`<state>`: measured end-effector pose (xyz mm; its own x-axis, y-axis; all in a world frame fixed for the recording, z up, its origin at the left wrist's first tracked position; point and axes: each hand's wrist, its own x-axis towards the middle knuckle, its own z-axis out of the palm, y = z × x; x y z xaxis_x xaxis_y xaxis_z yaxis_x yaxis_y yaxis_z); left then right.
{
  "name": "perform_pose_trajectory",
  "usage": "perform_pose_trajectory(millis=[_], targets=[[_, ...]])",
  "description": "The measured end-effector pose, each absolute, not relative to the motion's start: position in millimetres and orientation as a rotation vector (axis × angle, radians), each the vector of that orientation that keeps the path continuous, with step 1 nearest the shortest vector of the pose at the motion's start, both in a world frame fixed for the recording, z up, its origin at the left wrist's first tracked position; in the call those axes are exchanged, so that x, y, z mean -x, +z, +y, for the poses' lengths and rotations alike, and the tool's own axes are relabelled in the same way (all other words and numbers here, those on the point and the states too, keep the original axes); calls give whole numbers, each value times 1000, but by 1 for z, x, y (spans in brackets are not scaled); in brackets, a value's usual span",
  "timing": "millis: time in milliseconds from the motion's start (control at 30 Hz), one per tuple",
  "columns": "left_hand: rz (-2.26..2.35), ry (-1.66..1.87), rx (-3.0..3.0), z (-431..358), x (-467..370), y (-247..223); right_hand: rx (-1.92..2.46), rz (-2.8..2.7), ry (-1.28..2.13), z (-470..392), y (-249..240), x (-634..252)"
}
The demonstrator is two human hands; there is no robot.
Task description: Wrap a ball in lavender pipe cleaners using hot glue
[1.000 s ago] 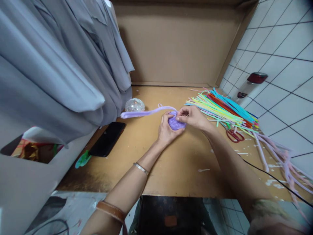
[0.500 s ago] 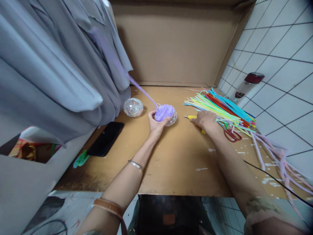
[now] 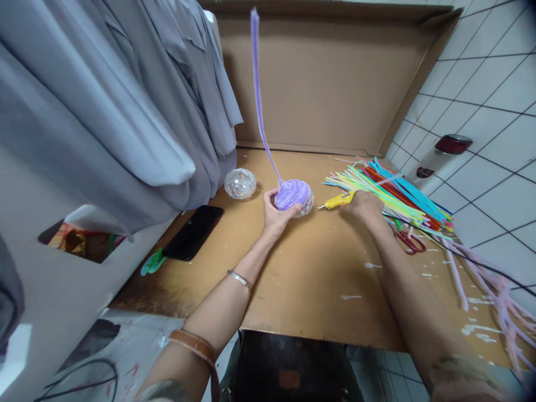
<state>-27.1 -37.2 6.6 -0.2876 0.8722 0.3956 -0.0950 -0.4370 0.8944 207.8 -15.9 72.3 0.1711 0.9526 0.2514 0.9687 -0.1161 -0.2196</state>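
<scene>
My left hand (image 3: 278,211) grips a clear, bumpy ball (image 3: 309,206) whose upper side is covered by coiled purple pipe cleaner (image 3: 293,194). A long loose end of the pipe cleaner (image 3: 259,106) rises from the ball toward the top of the view. Off to the right, my right hand (image 3: 365,207) is closed around a yellow hot glue gun (image 3: 338,200), its metal nozzle pointing left at the ball with a small gap between them. A second clear ball (image 3: 240,183) rests on the table, left of my left hand.
Many coloured pipe cleaners (image 3: 402,195) lie at the right, with red-handled scissors (image 3: 410,242) beside them. A black phone (image 3: 193,233) and a green clip-like item (image 3: 153,262) lie at the left. Grey cloth (image 3: 159,111) hangs on the left; a cardboard panel (image 3: 326,84) stands behind.
The glue gun has been lifted off the table in my right hand. The purple loose end has swung from leaning left to nearly upright. The view has shifted slightly.
</scene>
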Motion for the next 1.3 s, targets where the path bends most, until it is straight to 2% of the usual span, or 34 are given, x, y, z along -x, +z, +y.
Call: perform_pose_trajectory(millis=[100, 333, 800, 1300], targets=[[1034, 1788, -1285, -38, 27, 7, 2143, -1636, -167, -23, 92, -196], [979, 1773, -1437, -44, 22, 7, 1746, -1621, -316, -58, 132, -170], [771, 1936, -2187, -43, 33, 3, 1573, -1736, -573, -72, 135, -158], [727, 2018, -2305, -44, 34, 8, 1611, -1832, -639, -83, 144, -153]])
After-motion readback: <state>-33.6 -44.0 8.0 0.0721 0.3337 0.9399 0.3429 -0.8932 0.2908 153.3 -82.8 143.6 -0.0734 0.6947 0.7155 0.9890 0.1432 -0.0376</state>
